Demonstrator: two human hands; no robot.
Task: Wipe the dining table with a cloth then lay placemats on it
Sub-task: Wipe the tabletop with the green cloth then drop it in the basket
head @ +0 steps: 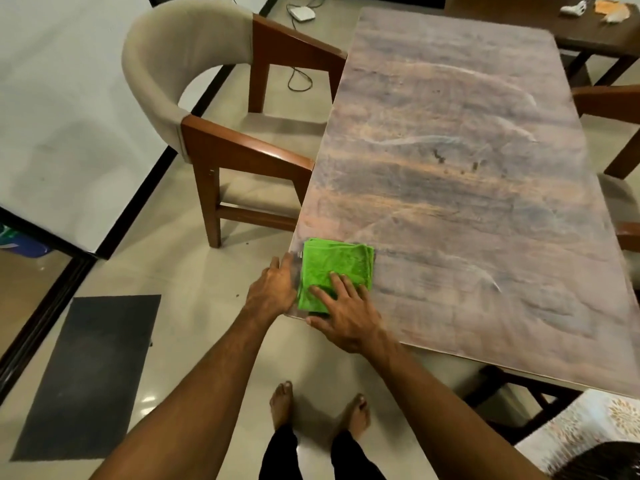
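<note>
A folded green cloth (334, 268) lies on the near left corner of the dining table (460, 188), whose brown top shows pale wipe streaks. My right hand (346, 315) presses flat on the cloth's near part, fingers straight. My left hand (275, 289) rests against the table's left edge right beside the cloth, fingers extended; whether it touches the cloth is unclear. No placemats are visible on the table.
A beige armchair with wooden arms (221, 133) stands at the table's left side. More chairs (613, 105) line the right side. A dark floor mat (90, 375) lies at left. A patterned rug (588, 427) shows at lower right. A second wooden table (571, 26) stands beyond.
</note>
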